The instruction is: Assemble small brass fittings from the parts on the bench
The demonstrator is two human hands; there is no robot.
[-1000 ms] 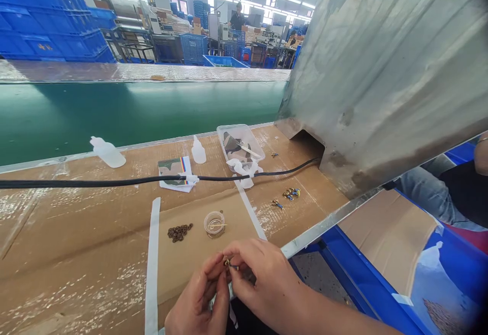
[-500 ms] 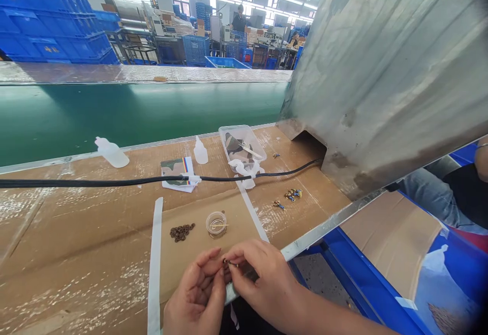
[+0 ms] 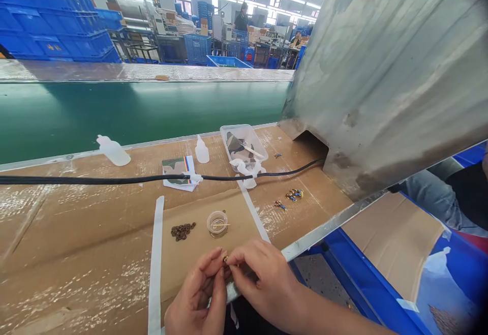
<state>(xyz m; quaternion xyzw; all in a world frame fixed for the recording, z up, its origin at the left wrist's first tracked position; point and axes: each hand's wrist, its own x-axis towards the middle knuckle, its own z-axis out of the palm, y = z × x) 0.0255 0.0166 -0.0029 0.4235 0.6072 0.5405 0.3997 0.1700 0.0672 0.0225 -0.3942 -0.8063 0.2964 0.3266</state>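
Leftmost white bottle (image 3: 114,153) stands on the bench (image 3: 87,223), well left of the grip and beyond it. Pile of brown rings (image 3: 183,232): nearer, beyond the left hand. Left hand (image 3: 196,297) – thumb and fingers curled around a small part, can't tell if they clamp it. Clear cup (image 3: 217,223), thin stick across it, just beyond the grip. Small part (image 3: 226,260) sits at both hands' fingertips – right hand (image 3: 265,274) pinches it, thumb to forefinger. Right of the grip, farther out: blue-and-gold pieces (image 3: 294,194), then sheet-metal hood (image 3: 385,86).
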